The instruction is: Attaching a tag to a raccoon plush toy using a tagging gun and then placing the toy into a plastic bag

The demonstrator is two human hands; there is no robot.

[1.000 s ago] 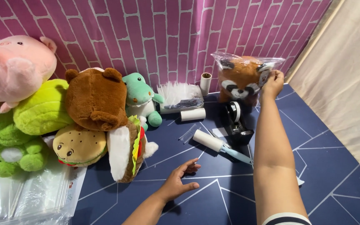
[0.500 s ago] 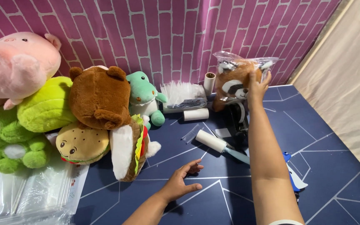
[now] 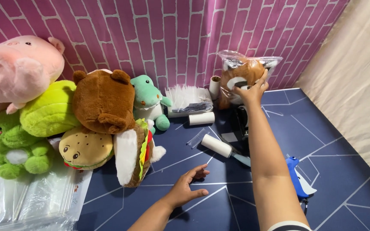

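Fingers of right hand (image 3: 250, 89) clamped on bagged plush (image 3: 241, 75), left hand (image 3: 185, 189) fingers apart, flat on mat (image 3: 322, 141)

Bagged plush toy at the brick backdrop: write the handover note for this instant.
Right hand: gripping the brown-and-white plush toy in a clear plastic bag, held up against the pink brick-pattern backdrop.
Left hand: empty, flat on the dark blue mat.
Done: that toy is bagged.
Left: the unbagged plush pile, including the brown bear plush. White lint roller lies mid-mat.
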